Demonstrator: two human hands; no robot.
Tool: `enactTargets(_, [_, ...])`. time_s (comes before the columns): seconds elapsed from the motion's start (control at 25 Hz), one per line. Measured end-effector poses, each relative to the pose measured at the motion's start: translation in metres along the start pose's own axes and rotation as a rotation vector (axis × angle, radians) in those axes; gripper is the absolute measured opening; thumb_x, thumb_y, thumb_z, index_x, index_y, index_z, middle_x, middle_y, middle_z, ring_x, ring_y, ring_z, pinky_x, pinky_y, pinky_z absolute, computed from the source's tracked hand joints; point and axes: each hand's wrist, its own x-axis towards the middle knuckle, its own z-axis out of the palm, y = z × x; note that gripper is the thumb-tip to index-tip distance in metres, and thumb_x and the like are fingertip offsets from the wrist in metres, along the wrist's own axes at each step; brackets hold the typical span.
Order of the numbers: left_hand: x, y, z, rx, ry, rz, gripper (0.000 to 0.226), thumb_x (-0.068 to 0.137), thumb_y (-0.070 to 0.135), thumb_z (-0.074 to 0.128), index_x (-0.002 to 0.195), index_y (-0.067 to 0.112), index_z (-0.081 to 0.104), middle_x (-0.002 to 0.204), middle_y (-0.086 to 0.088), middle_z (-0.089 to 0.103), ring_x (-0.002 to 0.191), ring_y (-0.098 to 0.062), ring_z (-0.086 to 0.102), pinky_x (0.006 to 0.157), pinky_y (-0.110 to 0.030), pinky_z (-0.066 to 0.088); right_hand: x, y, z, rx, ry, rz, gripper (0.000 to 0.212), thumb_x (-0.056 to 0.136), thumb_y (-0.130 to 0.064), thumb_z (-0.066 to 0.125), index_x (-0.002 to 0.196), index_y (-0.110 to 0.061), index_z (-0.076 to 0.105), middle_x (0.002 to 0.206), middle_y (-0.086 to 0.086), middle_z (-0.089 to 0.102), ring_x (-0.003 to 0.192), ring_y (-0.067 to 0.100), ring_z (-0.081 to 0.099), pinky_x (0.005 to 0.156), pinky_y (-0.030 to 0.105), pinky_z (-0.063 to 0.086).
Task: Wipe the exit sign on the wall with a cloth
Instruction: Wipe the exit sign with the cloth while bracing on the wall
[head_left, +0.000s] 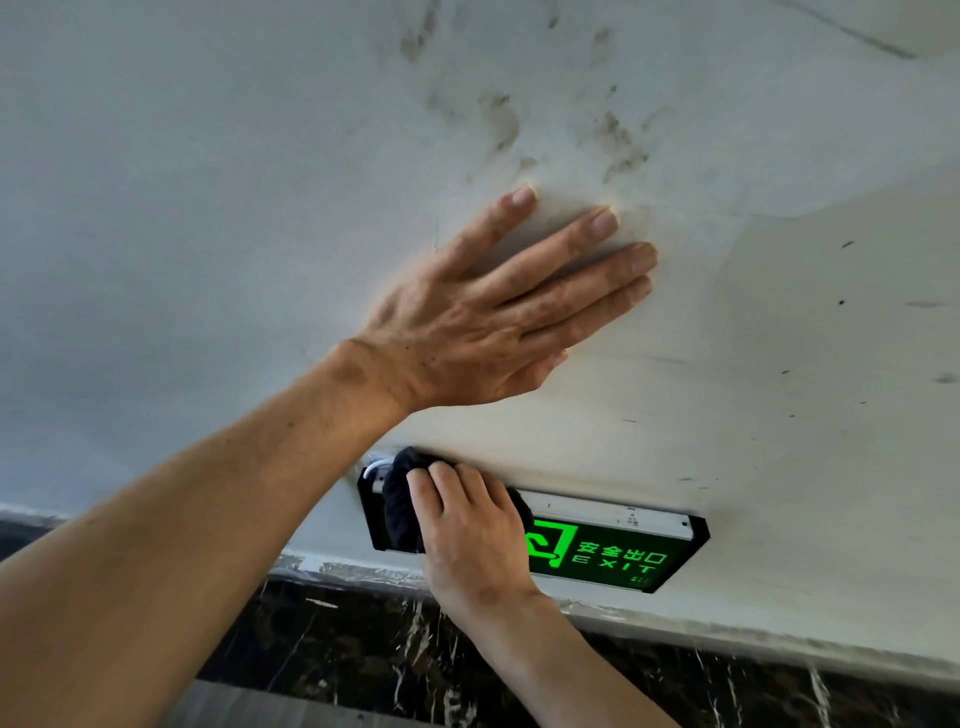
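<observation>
- Dark cloth (402, 506) gripped in right hand (470, 530), pressed on exit sign (597, 551) at its left end.
- Left hand (493, 317) flat, fingers spread, on white wall (208, 208) above right hand.

Two hands: left hand (483, 317), right hand (472, 530); one exit sign (597, 551); one cloth (402, 499).

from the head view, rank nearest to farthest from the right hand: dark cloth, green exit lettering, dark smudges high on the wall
1. dark cloth: under the right hand, at the exit sign's left end.
2. green exit lettering: just right of that hand.
3. dark smudges: high on the wall, beyond the left hand.
</observation>
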Motion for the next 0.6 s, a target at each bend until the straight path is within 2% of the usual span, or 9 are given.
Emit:
enactTargets(0.4, [-0.004,-0.001,0.003,0.035,-0.014,-0.002,0.059,0.099,0.030,0.046,0.156,0.014,0.044,0.160,-0.002,0.039,0.144,-0.028,0.039,0.123,-0.052,0.014,-0.023,0.036,-0.012,0.019,-0.074,0.085,0.063,0.051,-0.017,0.084,0.110,-0.014,0.064,0.100,0.001,0.068,0.089,0.024,0.065,0.083,0.035,0.056])
enactTargets(0.6, [-0.006,0.000,0.006,0.053,-0.024,0.002,0.061,0.098,0.032,0.046,0.157,0.014,0.043,0.160,-0.003,0.037,0.146,-0.029,0.036,0.125,-0.053,0.012,-0.033,0.052,-0.018,-0.004,-0.050,0.108,0.056,0.053,-0.012,0.082,0.107,-0.013,0.067,0.098,0.003,0.069,0.088,0.026,0.066,0.082,0.037,0.056])
